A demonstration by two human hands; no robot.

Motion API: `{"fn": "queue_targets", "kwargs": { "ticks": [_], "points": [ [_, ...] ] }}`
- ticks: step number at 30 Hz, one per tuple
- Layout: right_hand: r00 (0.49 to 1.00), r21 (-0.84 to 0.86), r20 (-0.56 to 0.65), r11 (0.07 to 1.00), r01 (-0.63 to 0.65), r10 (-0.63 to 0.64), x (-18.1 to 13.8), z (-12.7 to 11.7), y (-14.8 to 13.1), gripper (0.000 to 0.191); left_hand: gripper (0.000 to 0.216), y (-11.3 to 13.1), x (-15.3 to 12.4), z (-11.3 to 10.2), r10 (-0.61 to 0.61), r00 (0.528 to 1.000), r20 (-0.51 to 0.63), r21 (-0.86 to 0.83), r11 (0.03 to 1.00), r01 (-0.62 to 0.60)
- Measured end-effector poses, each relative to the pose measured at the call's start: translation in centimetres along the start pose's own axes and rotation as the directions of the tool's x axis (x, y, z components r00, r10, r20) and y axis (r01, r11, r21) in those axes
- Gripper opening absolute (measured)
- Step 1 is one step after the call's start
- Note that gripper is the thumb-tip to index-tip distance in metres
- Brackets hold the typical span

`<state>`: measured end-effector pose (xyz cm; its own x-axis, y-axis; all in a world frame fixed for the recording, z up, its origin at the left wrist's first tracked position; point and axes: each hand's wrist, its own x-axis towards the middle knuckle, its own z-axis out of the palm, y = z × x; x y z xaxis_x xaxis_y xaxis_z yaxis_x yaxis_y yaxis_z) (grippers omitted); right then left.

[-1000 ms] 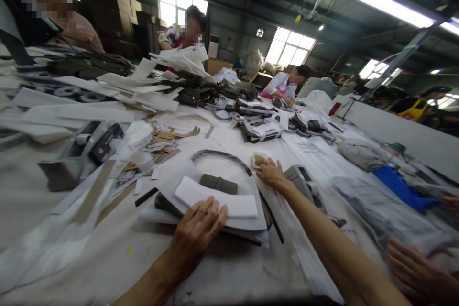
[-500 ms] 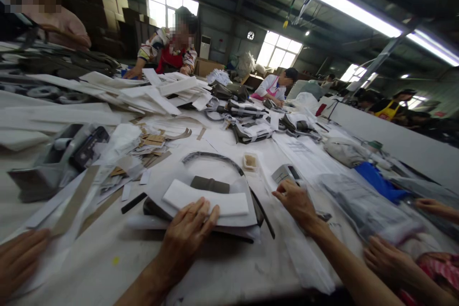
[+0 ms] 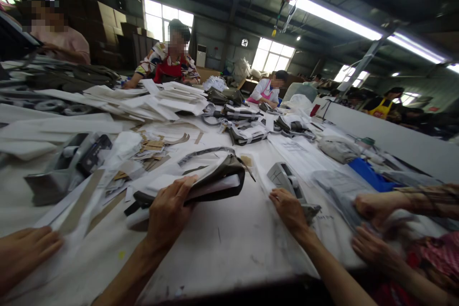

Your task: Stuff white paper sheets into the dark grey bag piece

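A dark olive handbag [image 3: 229, 177] with white padding and a curved handle lies tilted on the table, its right side raised. My left hand [image 3: 174, 203] is closed around its near edge, thumb side against the white lining. My right hand [image 3: 289, 210] is off to the right, its fingertips pinched together beside a grey tape dispenser [image 3: 279, 174]. Whatever lies between those fingertips is too small to make out. A small tray of tan pieces [image 3: 246, 160] sits partly hidden behind the bag.
Another tape dispenser [image 3: 53, 177] and cardboard scraps [image 3: 152, 146] lie to the left. White foam strips [image 3: 168, 100] and more bags [image 3: 247, 134] are piled behind. Other people's hands rest at far left [image 3: 32, 253] and work at right [image 3: 373, 248] near plastic-wrapped goods [image 3: 333, 191].
My left hand has gone from lying on the white padding to gripping the bag's edge, and the bag has turned and tilted up. My right hand stays by the dispenser.
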<state>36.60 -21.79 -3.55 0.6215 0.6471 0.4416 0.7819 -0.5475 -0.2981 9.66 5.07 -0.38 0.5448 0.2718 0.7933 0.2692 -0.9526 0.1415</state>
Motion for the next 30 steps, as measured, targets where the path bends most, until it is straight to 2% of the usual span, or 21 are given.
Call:
{"fn": "queue_targets", "kwargs": {
  "ticks": [4, 5, 7, 9, 11, 15, 18, 20, 22, 23, 24, 25, 28, 30],
  "points": [
    [0.999, 0.080, -0.031, 0.997, -0.007, 0.009, 0.4, -0.4, -3.1, 0.025, 0.039, -0.4, 0.4, -0.2, -0.088, 0.996, 0.004, 0.034, 0.996, 0.088],
    [1.000, 0.109, -0.005, 0.994, 0.001, 0.000, 0.1, -0.1, -4.3, 0.025, 0.039, -0.5, 0.5, -0.2, -0.106, 0.994, 0.001, 0.044, 0.993, 0.106],
    [0.991, 0.180, 0.123, 0.983, 0.032, -0.054, -0.9, 0.5, -6.6, 0.020, 0.038, -0.7, 0.6, -0.2, -0.131, 0.991, -0.005, 0.059, 0.990, 0.131],
    [0.947, 0.238, 0.292, 0.969, 0.060, -0.131, -1.8, 0.8, -8.5, 0.015, 0.037, -0.9, 0.7, -0.3, -0.153, 0.988, -0.009, 0.073, 0.986, 0.153],
    [0.908, 0.257, 0.396, 0.966, 0.031, -0.135, -2.1, 0.7, -9.4, 0.015, 0.036, -1.1, 0.7, -0.4, -0.165, 0.986, -0.009, 0.082, 0.983, 0.165],
    [0.950, 0.236, 0.307, 0.971, -0.020, -0.055, -0.7, 0.2, -9.1, 0.026, 0.037, -1.1, 0.7, -0.6, -0.163, 0.986, -0.014, 0.079, 0.983, 0.164],
    [0.962, 0.217, 0.232, 0.972, 0.093, -0.143, 0.2, 1.4, -9.5, 0.033, 0.035, -1.1, 0.6, -0.5, -0.158, 0.987, -0.026, 0.091, 0.983, 0.160],
    [0.915, 0.193, 0.252, 0.943, 0.272, -0.315, 0.3, 3.0, -10.4, 0.043, 0.034, -1.1, 0.5, -0.4, -0.147, 0.988, -0.043, 0.082, 0.985, 0.150],
    [0.820, 0.192, 0.319, 0.879, 0.436, -0.476, 0.4, 4.8, -11.4, 0.049, 0.035, -1.3, 0.5, -0.4, -0.116, 0.991, -0.073, 0.066, 0.990, 0.121],
    [0.783, 0.202, 0.348, 0.857, 0.474, -0.515, 0.6, 5.8, -11.8, 0.051, 0.037, -1.4, 0.5, -0.3, -0.099, 0.991, -0.088, 0.065, 0.992, 0.105],
    [0.778, 0.201, 0.356, 0.855, 0.477, -0.518, 1.0, 6.8, -12.0, 0.054, 0.038, -1.5, 0.4, -0.2, -0.083, 0.992, -0.099, 0.071, 0.993, 0.090],
    [0.801, 0.184, 0.340, 0.871, 0.456, -0.492, 1.6, 7.8, -12.2, 0.055, 0.038, -1.7, 0.4, -0.1, -0.068, 0.992, -0.102, 0.083, 0.994, 0.076],
    [0.938, 0.053, 0.191, 0.957, 0.284, -0.289, 4.5, 10.6, -12.0, 0.050, 0.035, -1.9, 0.1, 0.5, -0.064, 0.992, -0.109, 0.121, 0.990, 0.077],
    [0.980, -0.007, 0.086, 0.984, 0.179, -0.178, 6.8, 11.8, -11.8, 0.044, 0.035, -1.9, 0.0, 0.9, -0.071, 0.990, -0.120, 0.131, 0.988, 0.087]
  ]
}}
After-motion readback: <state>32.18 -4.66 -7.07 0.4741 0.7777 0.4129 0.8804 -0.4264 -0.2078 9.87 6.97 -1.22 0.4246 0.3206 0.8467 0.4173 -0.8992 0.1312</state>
